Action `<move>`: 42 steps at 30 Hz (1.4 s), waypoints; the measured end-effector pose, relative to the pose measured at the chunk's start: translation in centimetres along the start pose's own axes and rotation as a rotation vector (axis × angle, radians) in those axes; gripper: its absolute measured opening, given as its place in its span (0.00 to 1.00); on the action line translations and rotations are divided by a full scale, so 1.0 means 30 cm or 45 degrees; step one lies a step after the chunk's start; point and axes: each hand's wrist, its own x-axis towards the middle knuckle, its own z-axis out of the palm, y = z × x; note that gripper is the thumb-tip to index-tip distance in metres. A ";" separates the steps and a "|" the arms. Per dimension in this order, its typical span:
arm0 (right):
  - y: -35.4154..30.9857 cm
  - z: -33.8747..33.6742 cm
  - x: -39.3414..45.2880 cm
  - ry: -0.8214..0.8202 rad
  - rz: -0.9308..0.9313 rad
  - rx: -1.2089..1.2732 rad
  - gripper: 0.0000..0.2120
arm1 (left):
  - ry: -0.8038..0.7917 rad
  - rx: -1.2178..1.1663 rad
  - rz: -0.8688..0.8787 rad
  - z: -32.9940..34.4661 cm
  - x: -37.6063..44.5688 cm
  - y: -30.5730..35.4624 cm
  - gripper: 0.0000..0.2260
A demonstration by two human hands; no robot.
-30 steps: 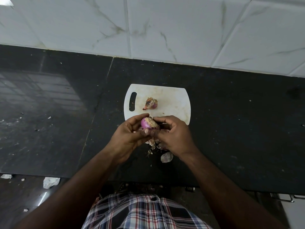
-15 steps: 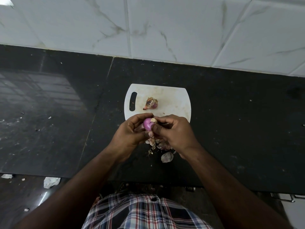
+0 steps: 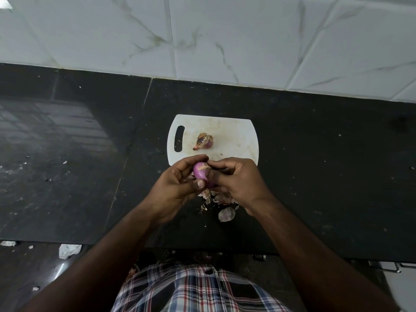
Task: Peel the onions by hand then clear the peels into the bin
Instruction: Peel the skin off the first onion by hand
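A small purple onion [image 3: 200,170], mostly bare of skin, sits between both hands just in front of the white cutting board [image 3: 234,136]. My left hand [image 3: 177,185] grips it from the left with thumb and fingers curled round it. My right hand [image 3: 236,179] pinches at its top with the fingertips. A second onion [image 3: 204,141], still in its dry brown skin, lies on the board. Loose peels [image 3: 222,206] are piled on the black counter under my hands.
The black stone counter [image 3: 326,176] runs left and right, with a white tiled wall [image 3: 225,37] behind it. Scraps of paper [image 3: 68,250] lie on the dark floor at the lower left. A white object [image 3: 403,287] shows at the lower right edge.
The onion has been turned in my hands and more purple flesh shows. My right fingertips moved up to its top. The onion on the board has not moved.
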 end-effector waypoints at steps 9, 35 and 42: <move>-0.011 0.017 -0.008 0.152 -0.014 -0.017 0.06 | -0.059 -0.129 -0.080 0.003 -0.002 -0.002 0.31; -0.048 -0.013 0.002 0.085 -0.575 -0.853 0.13 | -0.096 -0.013 -0.159 -0.010 -0.003 0.045 0.27; -0.092 0.007 0.002 0.028 -0.511 -0.894 0.17 | -0.047 0.128 -0.148 -0.012 0.007 0.068 0.28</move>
